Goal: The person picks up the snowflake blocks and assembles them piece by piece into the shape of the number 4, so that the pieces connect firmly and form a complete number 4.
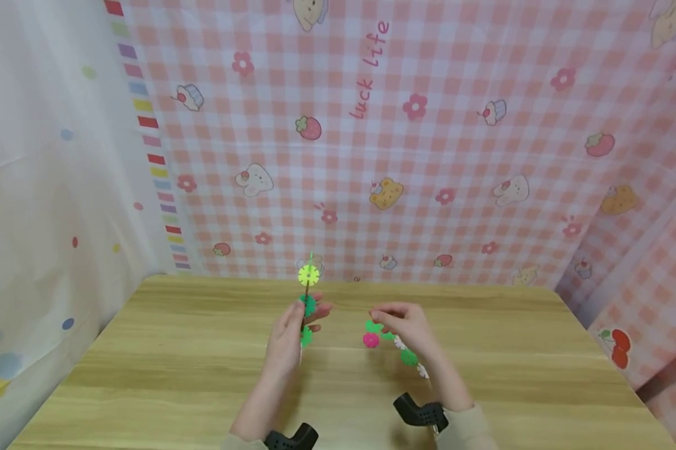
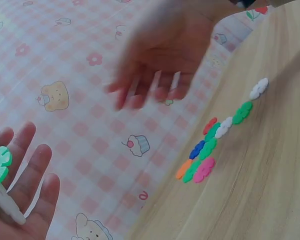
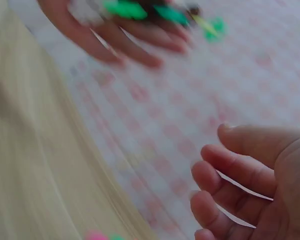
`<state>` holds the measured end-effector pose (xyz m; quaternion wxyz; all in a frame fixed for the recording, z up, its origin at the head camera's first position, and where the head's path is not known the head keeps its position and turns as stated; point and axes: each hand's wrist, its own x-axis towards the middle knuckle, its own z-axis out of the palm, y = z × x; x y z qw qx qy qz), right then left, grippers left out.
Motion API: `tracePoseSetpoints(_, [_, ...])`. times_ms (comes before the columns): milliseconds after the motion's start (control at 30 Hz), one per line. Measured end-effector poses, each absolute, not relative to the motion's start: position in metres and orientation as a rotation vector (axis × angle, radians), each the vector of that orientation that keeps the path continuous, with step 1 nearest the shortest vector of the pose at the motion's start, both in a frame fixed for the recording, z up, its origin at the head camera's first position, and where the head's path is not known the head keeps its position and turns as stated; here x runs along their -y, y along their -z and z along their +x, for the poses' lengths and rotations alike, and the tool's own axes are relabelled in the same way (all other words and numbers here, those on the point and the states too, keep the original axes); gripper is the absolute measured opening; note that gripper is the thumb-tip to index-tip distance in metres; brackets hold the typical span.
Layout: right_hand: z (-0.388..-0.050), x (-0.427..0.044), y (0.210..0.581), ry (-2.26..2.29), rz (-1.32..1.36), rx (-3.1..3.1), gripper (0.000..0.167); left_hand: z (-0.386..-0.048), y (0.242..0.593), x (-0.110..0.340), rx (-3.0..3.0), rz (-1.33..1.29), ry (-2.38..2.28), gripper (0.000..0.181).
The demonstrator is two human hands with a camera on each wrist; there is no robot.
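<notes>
My left hand is raised over the table and holds an upright chain of snowflake discs under its thumb, the other fingers fairly straight. A yellow disc shows near the chain's top, with green discs and a dark part lower down; a white disc lies against the palm in the left wrist view. My right hand hovers to the right, fingers loosely bent and holding nothing. Below and beyond it, loose snowflake discs in green, white, pink, blue, orange and red lie on the table, partly hidden by that hand in the head view.
The wooden table reaches back to a pink checked cloth hanging behind it. A white dotted curtain hangs at the left. Each wrist wears a black camera mount.
</notes>
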<state>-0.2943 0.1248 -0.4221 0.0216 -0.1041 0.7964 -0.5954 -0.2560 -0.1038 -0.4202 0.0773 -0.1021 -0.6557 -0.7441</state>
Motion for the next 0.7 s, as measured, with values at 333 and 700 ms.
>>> tracePoseSetpoints(333, [-0.309,-0.186,0.451,1.75,-0.088,-2.515,0.031,-0.252,0.418,0.107,1.968,-0.278,2.227,0.046])
tracePoseSetpoints(700, [-0.313,-0.214,0.483,1.598,-0.246,-2.536,0.024,-0.253,0.416,0.107,1.95,-0.262,2.234,0.046])
